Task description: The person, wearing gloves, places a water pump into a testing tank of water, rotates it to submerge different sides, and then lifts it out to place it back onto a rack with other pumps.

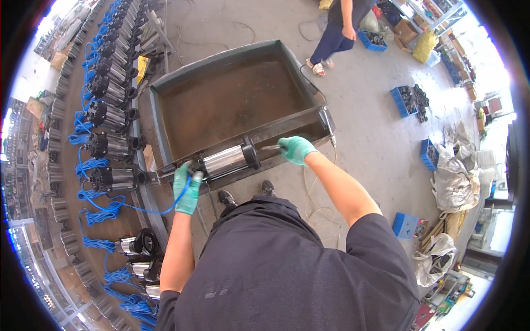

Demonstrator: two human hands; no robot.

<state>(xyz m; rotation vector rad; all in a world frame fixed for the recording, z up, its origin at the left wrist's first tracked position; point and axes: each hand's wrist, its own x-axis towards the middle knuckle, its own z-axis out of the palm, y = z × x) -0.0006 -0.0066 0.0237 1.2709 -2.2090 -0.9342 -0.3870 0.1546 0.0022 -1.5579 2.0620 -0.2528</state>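
A pump with a silver cylindrical body and black ends (225, 160) lies on its side along the near edge of a metal tank (156, 118). My left hand (186, 190), in a green glove, is at the pump's left end, its fingers closed on a blue cable (164, 212). That cable runs left toward the row of pumps. Off the pump's right end, my right hand (298, 150), also gloved in green, is closed on a slim grey metal piece (270, 147). The exact kind of that piece is too small to tell.
Brown water (232, 99) stands in the tank. To the left, several more pumps (113, 146) with coiled blue cables line a bench. A hose fitting (328, 122) hangs at the tank's right corner. Another person (338, 30) stands beyond; blue crates (404, 102) sit on the floor.
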